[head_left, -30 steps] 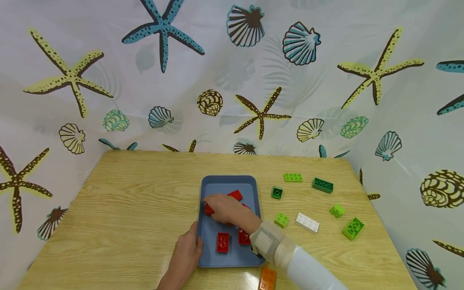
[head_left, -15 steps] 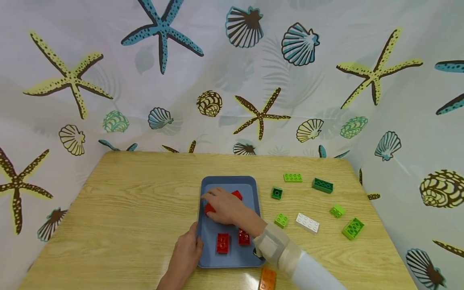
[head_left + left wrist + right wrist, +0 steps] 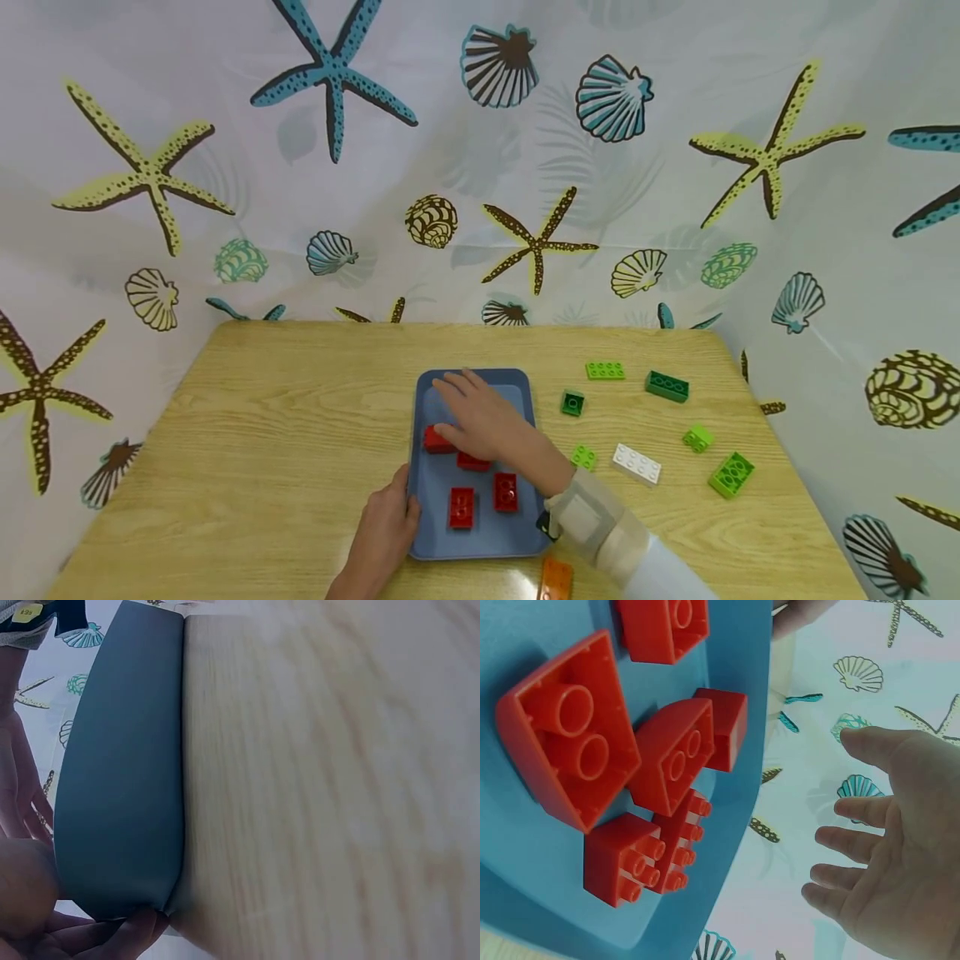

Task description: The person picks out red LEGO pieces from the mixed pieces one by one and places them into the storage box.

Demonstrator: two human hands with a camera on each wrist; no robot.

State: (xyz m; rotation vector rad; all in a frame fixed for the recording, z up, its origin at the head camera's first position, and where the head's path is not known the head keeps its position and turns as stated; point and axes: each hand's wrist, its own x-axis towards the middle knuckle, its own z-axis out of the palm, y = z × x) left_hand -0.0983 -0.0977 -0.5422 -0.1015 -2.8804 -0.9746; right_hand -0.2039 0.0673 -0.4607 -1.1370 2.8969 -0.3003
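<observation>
A blue-grey tray [image 3: 480,546] holds several red toy bricks [image 3: 461,508], some turned hollow side up. My left hand [image 3: 381,533] grips the tray's left side wall; in the left wrist view its fingers [image 3: 131,930] curl at the tray's lower corner. Above the tray hovers my right hand [image 3: 491,425], fingers spread and nearly straight, holding nothing. From the right wrist, the palm [image 3: 907,847] shows apart from the bricks, and the tray floor [image 3: 525,817] carries red bricks close together. In the head view the right hand and forearm hide part of the tray's upper right.
Right of the tray lie light green bricks [image 3: 731,475], dark green bricks [image 3: 667,386] and a white brick [image 3: 637,464]. An orange brick [image 3: 555,578] lies by the tray's near right corner. Patterned cloth [image 3: 420,283] surrounds the wooden table [image 3: 262,450].
My right hand has let go of a red brick at the tray's left, lifted and moved away toward the back, its fingers spreading. The left hand stays at the tray's side.
</observation>
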